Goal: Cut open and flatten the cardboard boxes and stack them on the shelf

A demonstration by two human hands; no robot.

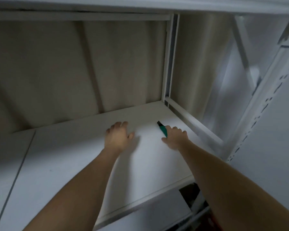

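Green cutter (163, 130) gripped in right hand (174, 137), likely kept ready for cutting. Left hand (118, 136) laid flat on white shelf (65, 164), fingers spread, nothing held. No cardboard boxes seen.

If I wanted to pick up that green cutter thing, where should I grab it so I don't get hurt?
Hold the green cutter by its green handle, coming from the near end, where the right hand already rests on it. The dark tip points away toward the back of the white shelf; that is probably the blade end, so keep fingers off it.
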